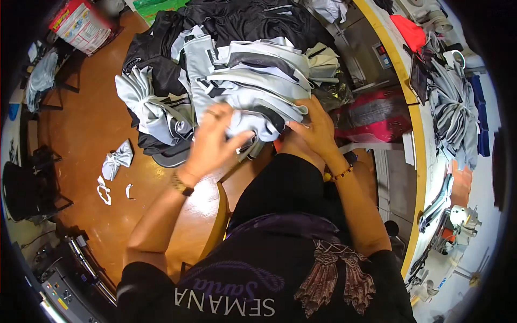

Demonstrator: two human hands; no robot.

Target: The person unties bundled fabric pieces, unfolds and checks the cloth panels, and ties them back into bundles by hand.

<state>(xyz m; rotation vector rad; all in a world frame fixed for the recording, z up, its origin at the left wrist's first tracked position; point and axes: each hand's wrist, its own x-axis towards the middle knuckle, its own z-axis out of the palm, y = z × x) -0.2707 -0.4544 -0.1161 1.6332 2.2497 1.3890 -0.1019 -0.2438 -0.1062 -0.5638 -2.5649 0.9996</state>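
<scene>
In the head view, a stack of grey and white fabric pieces point(258, 81) with black trims lies in front of me, on a heap of dark garments point(237, 24). My left hand point(212, 140) is over the near left side of the stack, slightly blurred, its thumb and fingers apart. At the near right edge, my right hand point(318, 126) has its thumb and fingers about the edge of a grey fabric piece point(283, 110); its fingertips are partly hidden. A tied grey bundle point(148, 105) sits left of the stack, and a tied beige bundle point(323, 62) on its right.
A small tied grey cloth point(118, 159) and white scraps point(104, 191) lie on the brown tabletop point(145, 215). On the right, a yellow-edged table point(414, 177) holds another tied grey bundle point(452, 107) and a sewing machine point(455, 253). A printed bag point(83, 27) stands at far left.
</scene>
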